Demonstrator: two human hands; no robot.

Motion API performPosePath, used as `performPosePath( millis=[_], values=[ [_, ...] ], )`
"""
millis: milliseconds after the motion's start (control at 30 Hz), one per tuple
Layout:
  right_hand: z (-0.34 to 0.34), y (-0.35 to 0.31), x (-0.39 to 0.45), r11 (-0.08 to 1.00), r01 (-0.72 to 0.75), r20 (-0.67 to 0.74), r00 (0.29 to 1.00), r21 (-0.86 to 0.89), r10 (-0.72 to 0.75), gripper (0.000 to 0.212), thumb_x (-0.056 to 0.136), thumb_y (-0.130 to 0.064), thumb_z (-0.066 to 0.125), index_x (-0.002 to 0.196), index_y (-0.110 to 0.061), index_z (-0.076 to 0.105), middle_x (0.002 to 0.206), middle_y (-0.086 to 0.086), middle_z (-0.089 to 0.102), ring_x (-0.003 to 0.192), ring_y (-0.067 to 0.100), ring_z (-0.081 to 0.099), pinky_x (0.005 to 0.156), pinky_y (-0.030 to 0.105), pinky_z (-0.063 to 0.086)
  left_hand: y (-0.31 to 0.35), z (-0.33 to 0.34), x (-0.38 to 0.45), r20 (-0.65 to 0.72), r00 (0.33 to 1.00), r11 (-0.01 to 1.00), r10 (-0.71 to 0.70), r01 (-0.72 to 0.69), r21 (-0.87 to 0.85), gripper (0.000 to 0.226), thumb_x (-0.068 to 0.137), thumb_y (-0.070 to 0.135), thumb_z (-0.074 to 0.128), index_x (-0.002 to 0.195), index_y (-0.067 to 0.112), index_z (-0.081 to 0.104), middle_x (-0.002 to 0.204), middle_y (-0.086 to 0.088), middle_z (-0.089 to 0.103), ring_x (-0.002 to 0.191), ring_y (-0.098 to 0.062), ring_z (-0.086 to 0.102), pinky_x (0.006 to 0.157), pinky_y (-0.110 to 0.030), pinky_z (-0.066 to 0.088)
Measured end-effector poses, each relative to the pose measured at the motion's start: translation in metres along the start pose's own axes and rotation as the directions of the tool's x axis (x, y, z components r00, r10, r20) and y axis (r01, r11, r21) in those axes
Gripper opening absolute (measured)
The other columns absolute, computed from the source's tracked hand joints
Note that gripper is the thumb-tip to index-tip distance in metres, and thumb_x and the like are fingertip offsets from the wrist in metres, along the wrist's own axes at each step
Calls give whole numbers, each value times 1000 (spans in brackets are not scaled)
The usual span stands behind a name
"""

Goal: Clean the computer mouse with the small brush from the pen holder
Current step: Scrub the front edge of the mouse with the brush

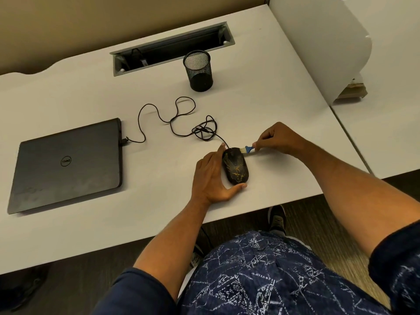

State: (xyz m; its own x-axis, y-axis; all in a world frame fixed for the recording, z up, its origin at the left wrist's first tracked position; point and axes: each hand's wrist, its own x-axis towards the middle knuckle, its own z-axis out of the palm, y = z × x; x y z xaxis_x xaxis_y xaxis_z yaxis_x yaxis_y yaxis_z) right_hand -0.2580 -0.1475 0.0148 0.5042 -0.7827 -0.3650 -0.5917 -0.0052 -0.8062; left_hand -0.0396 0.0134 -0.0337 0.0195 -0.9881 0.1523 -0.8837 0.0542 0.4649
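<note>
The left hand (211,176) cups the black, gold-patterned computer mouse (235,167), long axis near-to-far; the right hand (276,139) pinches the small blue-handled brush (247,149), bristles touching its far right edge.

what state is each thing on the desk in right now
black mouse with gold pattern: flat on desk, steadied by left hand
small blue-handled brush: in right hand grip, bristles at mouse's front
black mesh pen holder: upright, looks empty
black laptop: closed, cable plugged in
black mouse cable: loosely tangled
</note>
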Motion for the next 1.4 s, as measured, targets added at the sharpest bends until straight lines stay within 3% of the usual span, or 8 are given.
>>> performPosePath(
  millis=[400, 567, 700, 833, 1000, 1133, 1267, 1400],
  values=[
    [9, -7, 8, 999, 28, -81, 996, 18, -27, 13, 83, -27, 82, 76, -16, 84, 78, 21, 74, 68, 21, 51, 65, 34, 35, 1, 0, -1, 9, 1000, 1000, -9, 9, -10, 125, 68, 95, 54, 161, 17, 25, 141, 2, 54, 126, -16, 50, 105, -28, 35],
    [12, -9, 7, 999, 44, 1, 999, 10, -44, 14, 82, -32, 83, 74, -20, 84, 65, 20, 64, 58, 13, 41, 57, 30, 30, 0, 0, -1, 13, 1000, 1000, -7, 7, -6, 126, 68, 92, 59, 162, 16, 24, 144, 2, 53, 129, -17, 49, 107, -26, 31],
    [10, -6, 8, 998, 39, -94, 995, 41, -35, 13, 83, -30, 82, 77, -18, 84, 78, 16, 76, 73, 25, 58, 69, 35, 40, 0, 0, -1, 10, 1000, 1000, -11, 11, -7, 125, 67, 90, 62, 162, 16, 25, 143, 1, 54, 129, -17, 49, 107, -28, 33],
    [11, -8, 3, 998, 57, 49, 997, 38, -59, 12, 83, -30, 82, 76, -21, 84, 64, -9, 72, 60, 0, 54, 64, 24, 35, 0, 0, -1, 16, 1000, 1000, -9, 9, -8, 125, 68, 91, 59, 162, 16, 23, 144, 1, 54, 129, -17, 49, 107, -27, 32],
    [10, -8, 7, 998, 56, -100, 994, 21, -54, 14, 83, -31, 82, 77, -18, 84, 78, 19, 75, 71, 22, 53, 68, 34, 36, -1, 1, -1, 5, 1000, 1000, -5, 5, -13, 125, 68, 92, 58, 161, 16, 25, 143, 1, 54, 128, -17, 50, 106, -25, 31],
    [12, -12, 4, 997, 79, 31, 996, 3, -79, 14, 83, -30, 82, 75, -20, 83, 60, -8, 70, 55, 2, 47, 56, 19, 33, -1, 1, -2, 4, 1000, 1000, 0, 0, -8, 124, 69, 93, 56, 162, 16, 24, 144, 2, 53, 128, -16, 50, 106, -26, 32],
    [11, -10, 9, 998, 45, -115, 992, -36, -49, 14, 81, -31, 83, 72, -21, 83, 64, 13, 68, 56, 12, 43, 53, 26, 30, -1, 1, -1, -1, 1000, 1000, -9, 9, -7, 124, 68, 91, 59, 161, 16, 26, 143, 2, 54, 128, -16, 50, 106, -25, 32],
    [8, -9, 3, 999, 45, 27, 999, 16, -45, 11, 81, -28, 82, 74, -21, 84, 73, -2, 78, 68, 5, 59, 66, 26, 39, -1, 1, -1, -2, 1000, 1000, -4, 4, -4, 124, 68, 91, 60, 161, 16, 26, 141, 2, 54, 126, -16, 50, 105, -27, 34]
  ],
)
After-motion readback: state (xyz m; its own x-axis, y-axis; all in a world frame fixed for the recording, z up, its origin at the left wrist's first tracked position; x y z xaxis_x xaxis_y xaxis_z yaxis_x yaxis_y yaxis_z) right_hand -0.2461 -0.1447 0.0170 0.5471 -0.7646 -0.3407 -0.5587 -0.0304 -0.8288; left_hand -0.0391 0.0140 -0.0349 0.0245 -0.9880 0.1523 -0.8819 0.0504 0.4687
